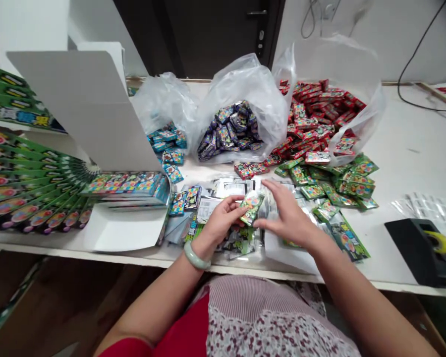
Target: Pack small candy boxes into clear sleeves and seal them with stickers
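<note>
My left hand, with a pale green bangle on its wrist, and my right hand meet over the table's front edge. Together they pinch a small green packet, the left from its left side, the right from its right side with fingers partly stretched. Under the hands lie clear plastic sleeves and printed cards. Loose green packets are heaped just right of my right hand.
Three clear bags hold packets: blue, purple, red. A white open box with a filled tray stands left, beside fanned green cartons. A black tape dispenser sits at the right front.
</note>
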`<state>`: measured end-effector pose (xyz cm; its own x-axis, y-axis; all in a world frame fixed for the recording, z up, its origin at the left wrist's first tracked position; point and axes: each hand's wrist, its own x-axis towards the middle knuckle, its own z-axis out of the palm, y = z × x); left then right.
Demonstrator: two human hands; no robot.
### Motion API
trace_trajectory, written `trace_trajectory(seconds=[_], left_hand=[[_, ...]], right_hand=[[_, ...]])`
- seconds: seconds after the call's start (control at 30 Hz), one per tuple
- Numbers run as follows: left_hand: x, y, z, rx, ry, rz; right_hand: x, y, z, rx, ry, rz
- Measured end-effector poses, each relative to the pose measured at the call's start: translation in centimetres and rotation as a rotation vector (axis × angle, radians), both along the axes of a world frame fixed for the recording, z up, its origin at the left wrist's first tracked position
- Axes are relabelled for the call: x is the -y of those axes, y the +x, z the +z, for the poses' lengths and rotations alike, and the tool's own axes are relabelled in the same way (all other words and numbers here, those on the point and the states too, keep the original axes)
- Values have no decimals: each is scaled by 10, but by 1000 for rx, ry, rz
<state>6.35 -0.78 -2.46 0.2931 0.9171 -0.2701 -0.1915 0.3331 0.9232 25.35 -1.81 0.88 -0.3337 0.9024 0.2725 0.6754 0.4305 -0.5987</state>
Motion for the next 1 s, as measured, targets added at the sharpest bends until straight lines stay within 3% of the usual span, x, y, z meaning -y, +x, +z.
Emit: trace_trajectory(seconds=[0.13, 0.23, 0.3, 0.37, 0.43, 0.5, 0.57, 0.7, 0.87, 1.0], left_hand=[[6, 1, -6, 7, -9, 47], [3, -10, -5, -198, 205, -3], [-4, -26, -4, -485, 482, -117], [-14, -43, -3, -797, 698, -322], [-22, -56, -3, -1029, 783, -516], [-25, -61, -2, -1155, 820, -609], [-25, -64, 1, -1194, 875, -592], [-19, -70, 10, -1129, 983, -439], [-11, -83, 13, -1121, 1075, -398], [-5, -88, 11, -1096, 1052, -467]], right_hand=[[11, -10, -12, 105, 0, -9], [7, -5, -13, 72, 59, -44], [2, 8, -13, 58, 110, -87], [-3, 24, -16, 66, 156, -143], [-5, 37, -20, 81, 173, -148], [-4, 43, -25, 94, 167, -111], [-2, 42, -27, 98, 174, -108], [2, 38, -20, 153, 205, -88], [5, 37, -1, 307, 104, 164], [7, 38, 11, 343, 7, 313]])
